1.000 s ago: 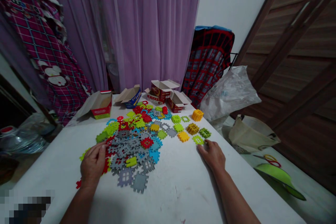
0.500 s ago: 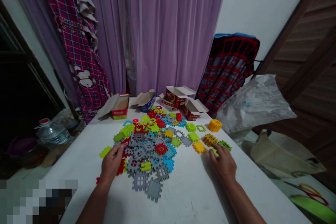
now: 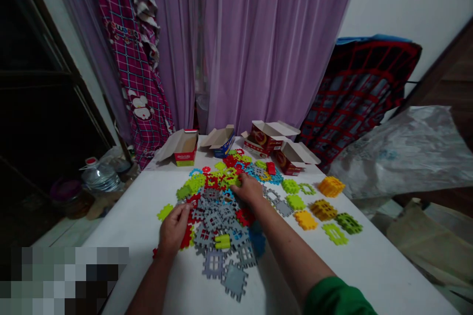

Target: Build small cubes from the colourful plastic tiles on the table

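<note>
A heap of flat interlocking plastic tiles [image 3: 218, 216], grey, red, green, blue and yellow, lies on the white table [image 3: 351, 266]. My left hand [image 3: 174, 230] rests on the heap's left edge, fingers bent over red and grey tiles. My right hand [image 3: 248, 190] reaches across into the far middle of the heap, fingers curled down onto the tiles; what they hold, if anything, is hidden. To the right lie separate pieces: a lime tile [image 3: 334, 233], a yellow tile [image 3: 305, 219], and small built cubes in olive yellow [image 3: 322, 209], green [image 3: 348, 223] and orange [image 3: 331, 186].
Opened small cardboard boxes [image 3: 185, 146] stand along the table's far edge before a purple curtain [image 3: 258, 44]. A plastic bag [image 3: 402, 152] and a draped red-checked cloth [image 3: 362, 88] are at right. A water bottle [image 3: 99, 176] sits low at left.
My right hand left the lime tile at the right and reached left and forward into the middle of the heap. The view swung left. My left hand stayed on the heap's left edge.
</note>
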`<state>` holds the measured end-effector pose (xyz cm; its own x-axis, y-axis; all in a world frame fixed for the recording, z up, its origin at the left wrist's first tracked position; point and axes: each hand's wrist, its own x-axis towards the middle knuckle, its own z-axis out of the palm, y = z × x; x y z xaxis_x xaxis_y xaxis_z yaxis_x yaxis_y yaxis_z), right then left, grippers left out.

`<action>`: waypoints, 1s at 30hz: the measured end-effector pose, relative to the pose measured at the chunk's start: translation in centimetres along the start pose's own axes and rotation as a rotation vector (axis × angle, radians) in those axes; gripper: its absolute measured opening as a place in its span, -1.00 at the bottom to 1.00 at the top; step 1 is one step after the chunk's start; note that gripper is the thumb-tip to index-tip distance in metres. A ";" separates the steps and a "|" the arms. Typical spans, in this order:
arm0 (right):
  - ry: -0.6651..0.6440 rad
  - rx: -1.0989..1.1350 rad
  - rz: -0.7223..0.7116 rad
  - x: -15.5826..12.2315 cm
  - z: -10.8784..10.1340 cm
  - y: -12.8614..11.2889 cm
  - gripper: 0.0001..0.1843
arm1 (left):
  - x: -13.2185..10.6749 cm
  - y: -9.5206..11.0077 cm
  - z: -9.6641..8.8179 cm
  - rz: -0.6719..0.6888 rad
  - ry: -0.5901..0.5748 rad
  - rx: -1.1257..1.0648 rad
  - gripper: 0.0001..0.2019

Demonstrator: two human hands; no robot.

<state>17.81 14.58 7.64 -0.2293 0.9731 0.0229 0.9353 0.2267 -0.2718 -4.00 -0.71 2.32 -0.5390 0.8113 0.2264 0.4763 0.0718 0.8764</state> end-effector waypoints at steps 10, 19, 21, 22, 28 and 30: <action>0.026 -0.060 -0.044 1.0 0.8 -1.0 -0.50 | 0.0 -0.2 0.2 0.032 0.011 -0.010 -0.51; 0.309 0.235 -0.133 -1.3 1.5 3.0 -0.67 | 0.0 -0.2 0.0 0.046 -0.002 0.009 -0.53; 0.384 0.307 -0.148 -3.2 2.0 5.0 -0.62 | 0.1 -0.3 0.0 0.041 -0.005 0.020 -0.53; 0.408 0.341 -0.146 -4.4 2.4 6.1 -0.60 | 0.1 -0.4 0.0 0.037 -0.007 0.025 -0.54; 0.358 0.549 -0.259 -11.1 3.9 11.0 -0.53 | 0.2 -0.2 -0.1 0.008 -0.018 0.035 -0.53; 0.316 0.575 -0.278 -11.8 3.8 11.6 -0.52 | 0.2 0.1 -0.2 0.003 -0.016 0.037 -0.53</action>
<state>30.33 5.61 0.53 -0.2679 0.8673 0.4195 0.5432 0.4956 -0.6777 -4.16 -0.68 2.53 -0.5261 0.8209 0.2220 0.5034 0.0903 0.8593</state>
